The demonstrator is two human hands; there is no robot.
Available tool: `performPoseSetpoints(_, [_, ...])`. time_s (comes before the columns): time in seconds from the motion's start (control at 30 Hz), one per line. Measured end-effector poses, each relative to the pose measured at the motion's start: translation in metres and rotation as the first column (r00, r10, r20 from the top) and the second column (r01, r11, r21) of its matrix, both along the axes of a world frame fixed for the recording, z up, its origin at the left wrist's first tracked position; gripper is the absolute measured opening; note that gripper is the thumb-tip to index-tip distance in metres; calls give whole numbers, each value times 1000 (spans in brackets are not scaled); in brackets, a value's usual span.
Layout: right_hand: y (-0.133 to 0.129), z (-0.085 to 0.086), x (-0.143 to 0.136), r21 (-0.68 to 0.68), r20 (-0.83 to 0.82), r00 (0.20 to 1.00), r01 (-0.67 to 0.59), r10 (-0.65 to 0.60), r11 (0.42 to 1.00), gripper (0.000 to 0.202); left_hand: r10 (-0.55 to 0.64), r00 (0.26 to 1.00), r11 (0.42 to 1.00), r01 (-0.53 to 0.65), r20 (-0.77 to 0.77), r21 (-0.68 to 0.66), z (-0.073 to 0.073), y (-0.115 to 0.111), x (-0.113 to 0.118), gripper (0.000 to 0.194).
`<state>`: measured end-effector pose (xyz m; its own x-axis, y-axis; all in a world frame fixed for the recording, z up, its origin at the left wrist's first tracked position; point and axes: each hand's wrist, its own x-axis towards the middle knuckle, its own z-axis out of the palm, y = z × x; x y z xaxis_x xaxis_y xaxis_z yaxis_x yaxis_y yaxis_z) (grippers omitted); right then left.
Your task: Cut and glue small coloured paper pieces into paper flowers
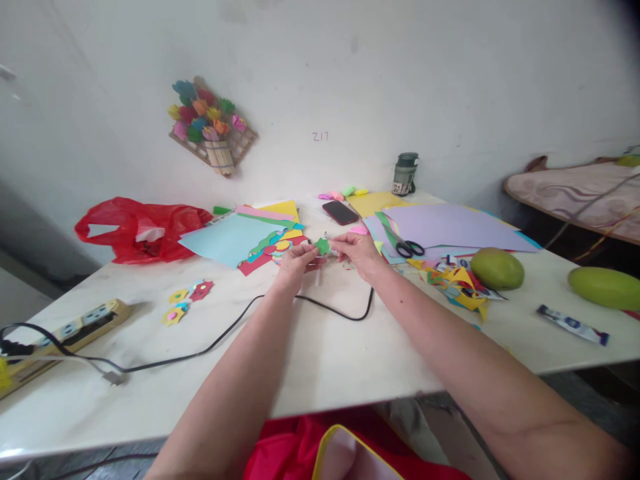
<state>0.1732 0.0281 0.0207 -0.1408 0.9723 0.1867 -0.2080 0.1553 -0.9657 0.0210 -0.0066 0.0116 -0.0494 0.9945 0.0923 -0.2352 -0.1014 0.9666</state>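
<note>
Green paper cutout [323, 247] in the grip

Left hand [297, 257] clamps its left edge between thumb and finger; right hand [361, 253] is at its right edge, whether clamped I cannot tell; scissors [407, 248] lie right of the grip; phone [341, 213] beyond it; layered paper flowers [176, 314] to its left.
</note>
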Motion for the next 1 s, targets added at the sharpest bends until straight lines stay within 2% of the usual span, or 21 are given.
performPoseSetpoints(0.3, [1,-3,2,22,119,991,58,-60,998,24,-25,999,999,26,32,-28,1,0,1,30])
performPoseSetpoints(0.53, [6,-9,-1,152,30,998,52,-57,987,21,-49,998,999,50,24,-22,1,-1,2,29])
performPoseSetpoints(0.8, [12,-12,-3,149,72,995,64,-75,987,19,-76,995,997,77,61,-23,-2,1,1,29])
performPoseSetpoints(1.0, [4,-9,-2,205,99,994,31,-53,978,17,-90,992,996,92,85,-21,-3,2,1,25])
